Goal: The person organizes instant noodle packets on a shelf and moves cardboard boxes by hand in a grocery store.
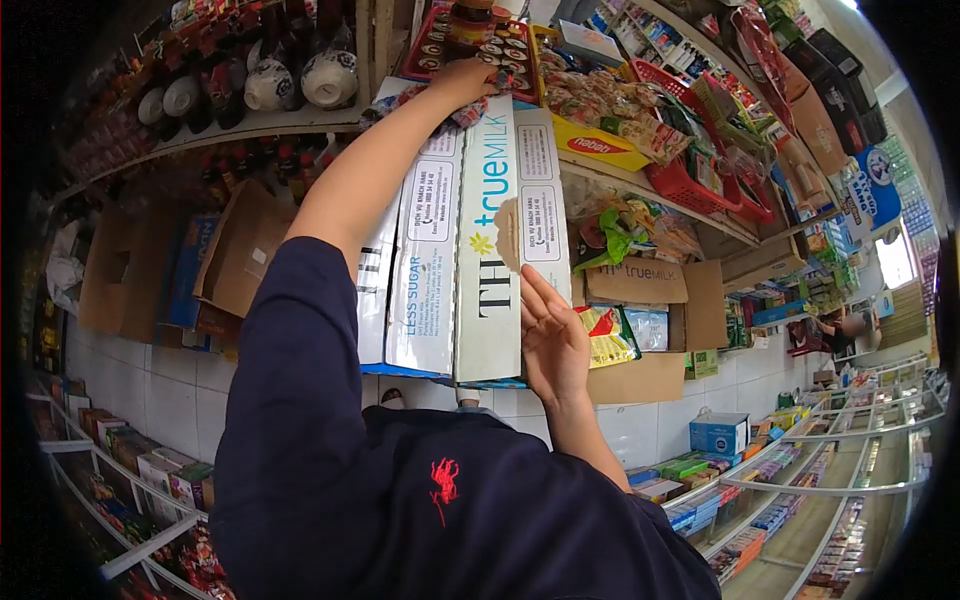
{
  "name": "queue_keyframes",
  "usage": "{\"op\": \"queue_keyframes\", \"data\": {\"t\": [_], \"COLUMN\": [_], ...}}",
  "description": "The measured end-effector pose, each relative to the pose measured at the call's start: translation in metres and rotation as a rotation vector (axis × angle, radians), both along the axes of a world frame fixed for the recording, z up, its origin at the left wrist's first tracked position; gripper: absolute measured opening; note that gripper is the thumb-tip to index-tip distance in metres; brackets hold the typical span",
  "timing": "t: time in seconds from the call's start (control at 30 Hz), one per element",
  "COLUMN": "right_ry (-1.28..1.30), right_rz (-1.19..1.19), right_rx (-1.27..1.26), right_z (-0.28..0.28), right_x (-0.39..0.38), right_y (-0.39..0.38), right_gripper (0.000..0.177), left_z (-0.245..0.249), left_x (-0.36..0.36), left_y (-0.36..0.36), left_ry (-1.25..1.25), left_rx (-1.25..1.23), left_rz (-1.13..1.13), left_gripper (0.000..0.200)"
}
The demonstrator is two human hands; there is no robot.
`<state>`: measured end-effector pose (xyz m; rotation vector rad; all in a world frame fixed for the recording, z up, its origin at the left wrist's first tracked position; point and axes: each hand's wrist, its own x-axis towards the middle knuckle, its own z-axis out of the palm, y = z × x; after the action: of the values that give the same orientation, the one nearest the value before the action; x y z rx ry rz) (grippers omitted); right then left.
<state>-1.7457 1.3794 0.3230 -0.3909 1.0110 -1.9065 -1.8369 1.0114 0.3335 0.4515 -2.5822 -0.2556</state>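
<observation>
A large TH true MILK carton (432,280) with a long lid flap (487,350) lies in front of my body. At its far end, my left hand (466,84) is closed on a crumpled patterned cloth (468,113), pressed down by the red tray. My right hand (555,340) rests against the near right edge of the carton, fingers stretched out and the palm partly turned up. A torn, brown patch (510,240) shows on the carton just beyond its fingertips. Some of the cloth is hidden under my left hand.
A red tray (425,45) with small round items and a jar (470,25) stands beyond the carton. Right of it are packets and a red basket (690,180). Bowls (328,80) and bottles fill the left shelf. Open cardboard boxes (245,245) and glass cases (800,490) surround me.
</observation>
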Motion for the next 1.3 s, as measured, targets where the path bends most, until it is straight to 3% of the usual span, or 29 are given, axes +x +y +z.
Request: {"op": "queue_keyframes", "data": {"t": [0.17,0.23,0.43,0.57,0.63,0.67,0.7,0.73,0.77,0.87,1.27,1.3], "right_ry": [-0.028,-0.009,-0.003,0.081,0.299,0.393,0.626,0.864,1.102,1.188,1.234,1.227], "right_rz": [0.011,0.021,0.029,0.034,0.081,0.153,0.254,0.285,0.314,0.352,0.251,0.275], "right_rx": [-0.032,-0.028,-0.027,-0.020,-0.064,-0.082,-0.092,-0.089,-0.084,0.002,0.070,0.085], "right_z": [-0.001,-0.001,0.001,0.004,0.006,0.004,0.004,0.006,0.009,0.005,0.012,0.009], "right_x": [0.001,0.000,0.002,0.005,0.009,0.007,0.004,0.003,0.002,-0.008,-0.015,-0.017], "right_y": [-0.001,0.001,0.001,0.001,0.002,0.005,0.007,0.012,0.015,0.014,0.013,0.014], "right_gripper": [0.058,0.058,0.060,0.065,0.076,0.093,0.112,0.117,0.123,0.122,0.122,0.130], "left_z": [0.000,-0.006,0.003,0.005,0.015,0.015,0.015,0.015,0.014,0.013,-0.004,-0.005], "left_x": [0.020,0.039,0.142,0.209,0.233,0.240,0.245,0.247,0.247,0.239,0.093,0.080], "left_y": [0.011,0.024,0.123,0.188,0.214,0.219,0.221,0.221,0.220,0.216,0.067,0.055], "left_ry": [-0.031,0.015,0.030,-0.022,-0.060,-0.062,-0.058,-0.052,-0.051,0.007,0.091,0.110], "left_rx": [-0.045,-0.078,0.041,0.099,0.167,0.167,0.160,0.154,0.155,0.151,0.128,0.112], "left_rz": [-0.032,-0.162,-0.412,-0.549,-0.624,-0.622,-0.629,-0.637,-0.634,-0.608,-0.151,-0.162], "left_gripper": [0.040,0.035,0.027,0.038,0.029,0.029,0.030,0.031,0.031,0.032,0.033,0.033]}}
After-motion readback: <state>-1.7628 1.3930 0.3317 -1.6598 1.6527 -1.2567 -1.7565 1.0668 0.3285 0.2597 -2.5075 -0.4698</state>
